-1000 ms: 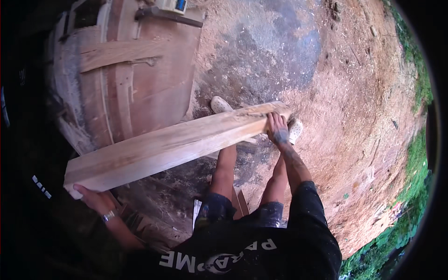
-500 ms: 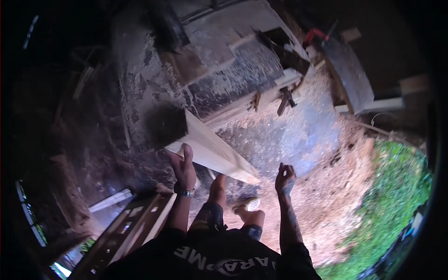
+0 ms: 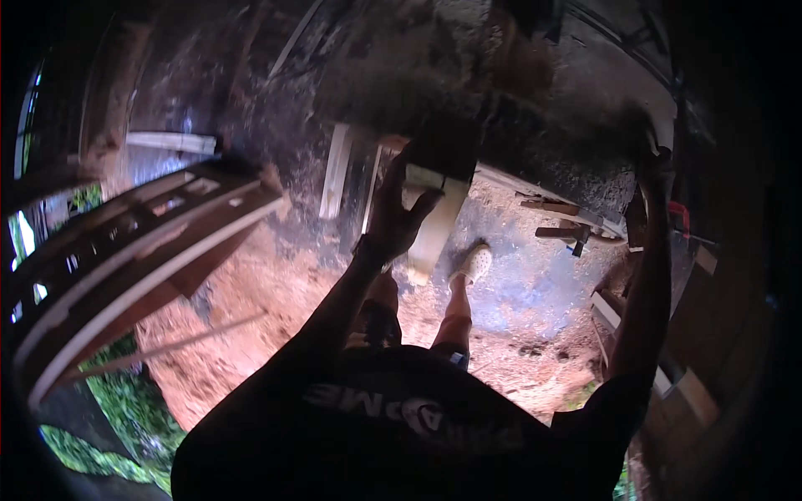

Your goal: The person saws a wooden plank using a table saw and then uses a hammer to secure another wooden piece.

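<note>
My left hand is on a pale squared wooden beam, its thumb across the near face and its fingers along the left side. The beam slants down toward the floor, and its upper part fades into deep shadow. Stretched out to the far right, my right hand is at the right end of a dark, dusty workbench. Its fingers are dark and blurred, so whether they grip anything does not show.
Short wooden pieces and a hammer-like tool lie along the bench's near edge. A slotted wooden frame leans at left. Pale boards stand beyond my left arm. Sawdust covers the floor around my feet.
The view has swung, so the bench now spans the upper right. My right hand has gone from hanging near my body to the bench's far right end. My left hand stays at the beam.
</note>
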`<state>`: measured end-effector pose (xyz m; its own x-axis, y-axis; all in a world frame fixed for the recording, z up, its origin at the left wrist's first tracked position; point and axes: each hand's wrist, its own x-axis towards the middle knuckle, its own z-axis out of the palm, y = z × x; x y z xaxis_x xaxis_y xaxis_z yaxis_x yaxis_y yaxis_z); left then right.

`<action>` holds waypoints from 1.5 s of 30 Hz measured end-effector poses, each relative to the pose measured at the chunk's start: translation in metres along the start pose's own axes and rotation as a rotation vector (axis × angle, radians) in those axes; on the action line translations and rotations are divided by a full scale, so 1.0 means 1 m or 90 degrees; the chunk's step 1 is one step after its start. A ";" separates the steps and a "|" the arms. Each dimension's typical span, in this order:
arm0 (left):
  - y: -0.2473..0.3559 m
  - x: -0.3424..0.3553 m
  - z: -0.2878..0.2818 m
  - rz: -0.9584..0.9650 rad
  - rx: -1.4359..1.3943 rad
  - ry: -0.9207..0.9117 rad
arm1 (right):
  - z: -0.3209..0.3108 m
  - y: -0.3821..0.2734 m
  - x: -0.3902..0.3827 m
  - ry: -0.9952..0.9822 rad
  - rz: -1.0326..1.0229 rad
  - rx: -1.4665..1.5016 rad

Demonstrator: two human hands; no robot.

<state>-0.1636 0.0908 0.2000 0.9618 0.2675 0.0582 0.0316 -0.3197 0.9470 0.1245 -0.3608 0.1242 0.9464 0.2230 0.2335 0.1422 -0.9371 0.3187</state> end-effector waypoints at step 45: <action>0.006 -0.023 0.004 0.140 0.009 0.318 | -0.213 -0.161 -0.189 -0.043 0.431 1.146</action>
<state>-0.1842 0.0796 0.2029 0.6995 0.5920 0.4002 -0.1486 -0.4273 0.8918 -0.1390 -0.1952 0.2249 0.9657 -0.2106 -0.1519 -0.1534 0.0093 -0.9881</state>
